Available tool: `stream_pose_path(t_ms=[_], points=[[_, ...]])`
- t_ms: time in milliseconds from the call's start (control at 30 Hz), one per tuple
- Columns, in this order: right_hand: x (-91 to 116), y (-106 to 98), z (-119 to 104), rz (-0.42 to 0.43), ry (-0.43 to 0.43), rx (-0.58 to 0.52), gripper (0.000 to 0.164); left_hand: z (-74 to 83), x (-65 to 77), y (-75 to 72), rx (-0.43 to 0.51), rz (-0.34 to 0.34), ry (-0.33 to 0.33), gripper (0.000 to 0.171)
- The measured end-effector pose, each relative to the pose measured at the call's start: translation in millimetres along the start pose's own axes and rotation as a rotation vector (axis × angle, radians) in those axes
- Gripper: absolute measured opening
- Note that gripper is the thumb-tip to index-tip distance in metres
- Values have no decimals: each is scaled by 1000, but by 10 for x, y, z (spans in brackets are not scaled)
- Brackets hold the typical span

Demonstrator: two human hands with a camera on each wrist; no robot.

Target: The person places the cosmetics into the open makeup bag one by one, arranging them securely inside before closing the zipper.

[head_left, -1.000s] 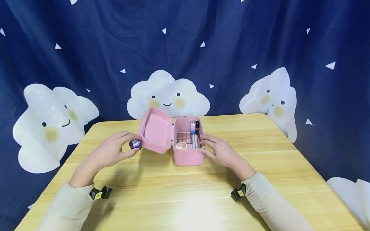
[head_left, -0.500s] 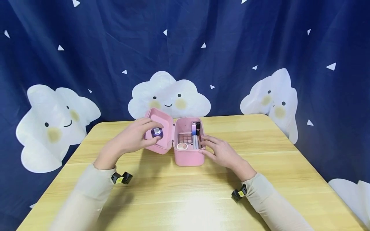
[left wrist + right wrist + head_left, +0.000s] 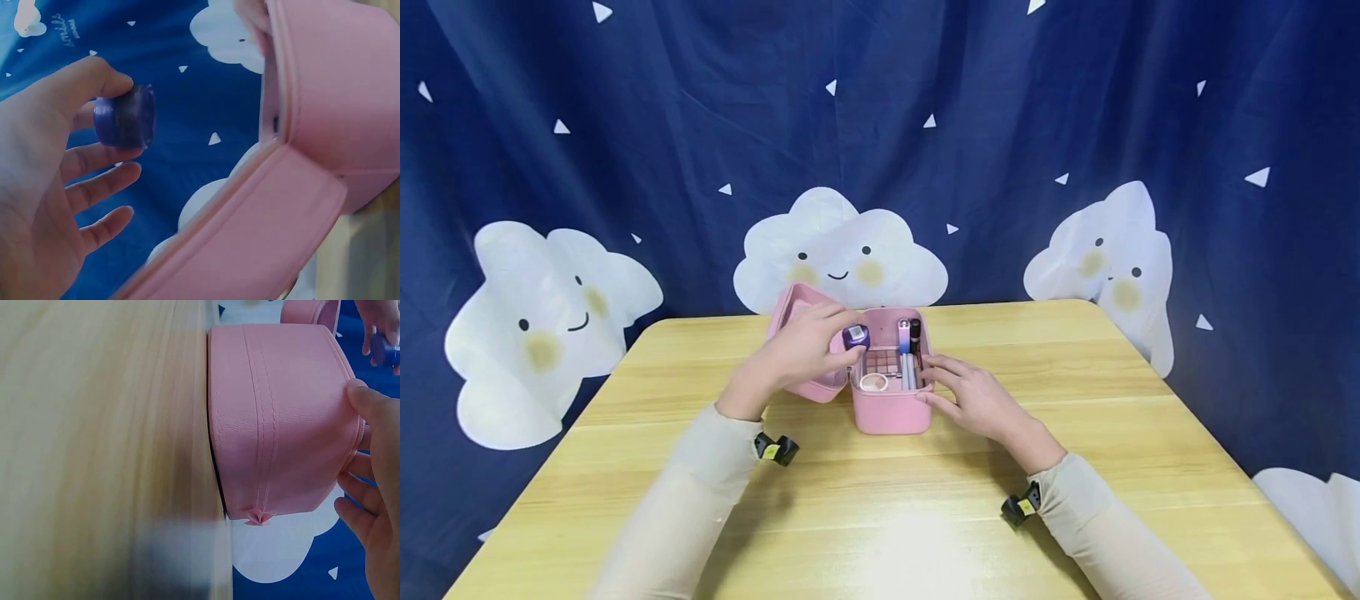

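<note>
My left hand (image 3: 805, 346) pinches a small purple jar (image 3: 855, 337) between thumb and fingers, held over the left rim of a pink makeup case (image 3: 891, 415). In the left wrist view, the jar (image 3: 125, 119) sits between thumb and forefinger, the other fingers spread loosely below it. The case stands upright with its lid (image 3: 820, 391) swung open to the left, partly hidden by the left hand. My right hand (image 3: 977, 396) grips the case's right rim, thumb on the outer wall as the right wrist view shows.
Inside the case lie an eyeshadow palette (image 3: 882, 362), a round compact (image 3: 873, 382), a purple-blue tube (image 3: 904, 336), a black-capped tube (image 3: 915, 335) and slim silver tubes (image 3: 907, 372). A wooden table (image 3: 1000, 533) carries the case, with a dark blue cloud-print curtain (image 3: 880, 100) behind.
My left hand has carried the purple jar rightward and up, from left of the lid, across it, to the case's left rim. The right hand has stayed at the case's right rim.
</note>
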State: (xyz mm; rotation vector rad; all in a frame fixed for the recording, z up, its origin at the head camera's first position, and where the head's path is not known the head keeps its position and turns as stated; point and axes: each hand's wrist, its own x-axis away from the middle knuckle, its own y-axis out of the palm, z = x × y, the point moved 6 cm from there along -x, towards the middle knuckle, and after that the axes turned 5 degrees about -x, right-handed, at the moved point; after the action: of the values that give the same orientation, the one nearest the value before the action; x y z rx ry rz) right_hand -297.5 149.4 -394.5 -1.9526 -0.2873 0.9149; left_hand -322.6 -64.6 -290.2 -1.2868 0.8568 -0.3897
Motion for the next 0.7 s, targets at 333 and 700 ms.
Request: stream_pose_path(t_ms=[333, 700], points=[[-1, -1, 0, 1, -1, 1, 41, 14, -231, 350, -57, -60, -98, 42], [8, 19, 17, 15, -18, -3, 42, 23, -438, 816, -74, -297, -161, 44]])
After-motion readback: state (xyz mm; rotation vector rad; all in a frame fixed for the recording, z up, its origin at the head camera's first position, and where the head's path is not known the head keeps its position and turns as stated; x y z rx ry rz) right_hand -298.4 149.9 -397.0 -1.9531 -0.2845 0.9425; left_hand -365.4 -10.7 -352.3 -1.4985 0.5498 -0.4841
